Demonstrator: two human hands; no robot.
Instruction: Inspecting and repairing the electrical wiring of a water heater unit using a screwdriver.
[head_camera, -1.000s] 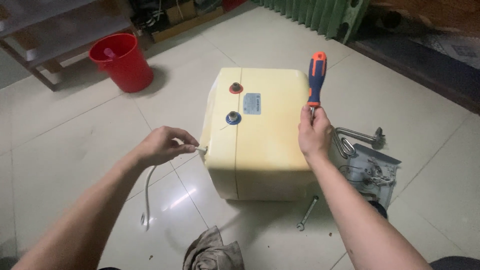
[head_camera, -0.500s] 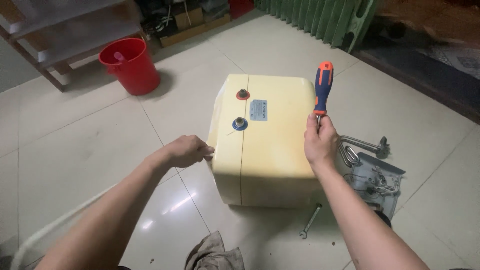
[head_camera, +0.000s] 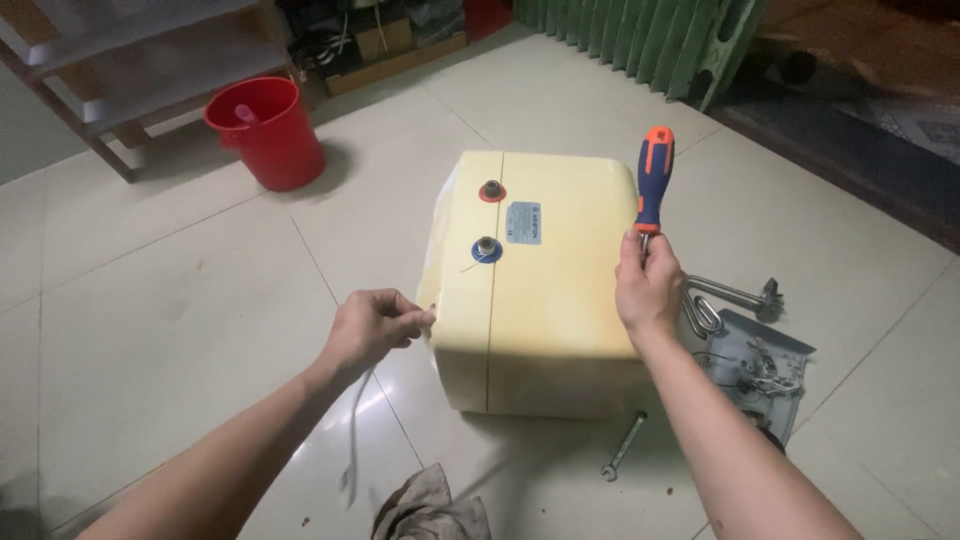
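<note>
Both hands unmoved | left hand (head_camera: 372, 325) still at heater (head_camera: 545, 290) | screwdriver (head_camera: 652, 180) still upright

floor (head_camera: 180, 300): pale glossy tiles, light glare | wooden shelf unit (head_camera: 90, 70) just left of red bucket (head_camera: 262, 130); green ribbed panel (head_camera: 640, 40) far right of bucket

Bare pale floor tiles (head_camera: 170, 300) fill the left half of the frame, open to any reach; a red plastic bucket (head_camera: 262, 130) blocks the upper left, with a wooden shelf frame (head_camera: 90, 90) behind; the boxy cream-yellow water heater tank (head_camera: 545, 290) fills the centre; at lower right a grey metal plate with coiled heating element (head_camera: 750, 360) and a small steel spanner (head_camera: 624, 458) crowd the floor; a crumpled grey rag (head_camera: 430, 510) lies at the bottom centre.
</note>
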